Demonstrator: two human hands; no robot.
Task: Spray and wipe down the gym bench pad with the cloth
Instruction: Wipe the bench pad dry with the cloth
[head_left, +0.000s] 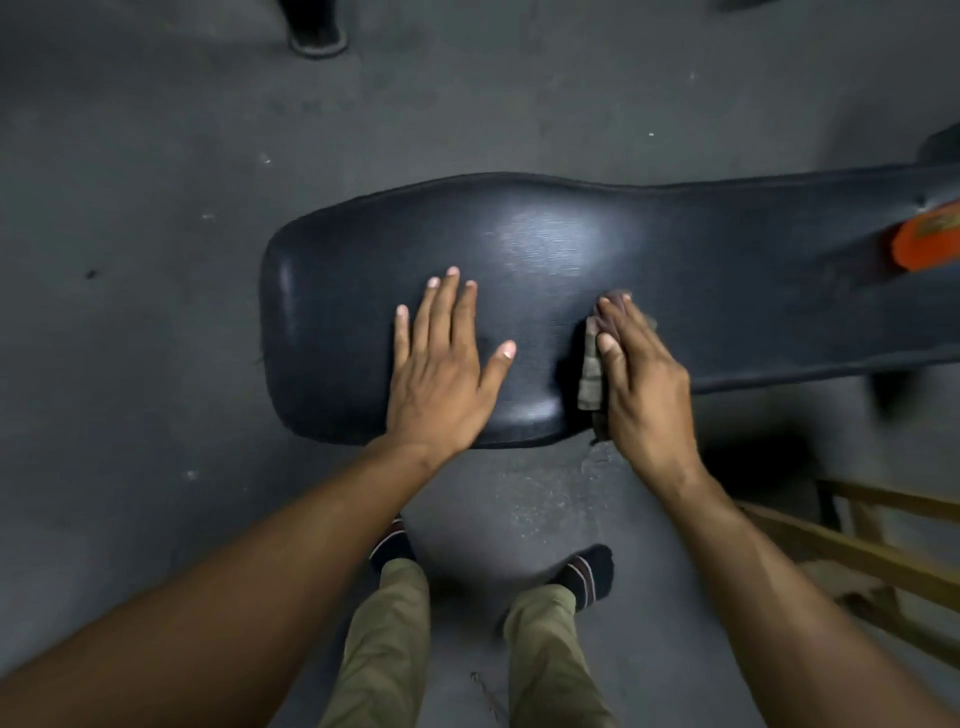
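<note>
The black gym bench pad (519, 234) runs across the middle of the view, wide at the left and narrowing to the right. My left hand (441, 364) lies flat on its near left part, fingers spread, holding nothing. My right hand (641, 384) presses a greyish cloth (591, 369) against the pad's near edge; the cloth shows beside and beyond my fingers and is mostly hidden under the palm. An orange object (924, 239), perhaps the spray bottle, lies on the pad at the far right, cut off by the frame edge.
The grey concrete floor (156, 312) surrounds the bench. A wooden frame (857, 545) stands at the lower right, close to my right forearm. My socked feet (587, 571) are just below the pad. Another person's shoe (317, 36) is at the top left.
</note>
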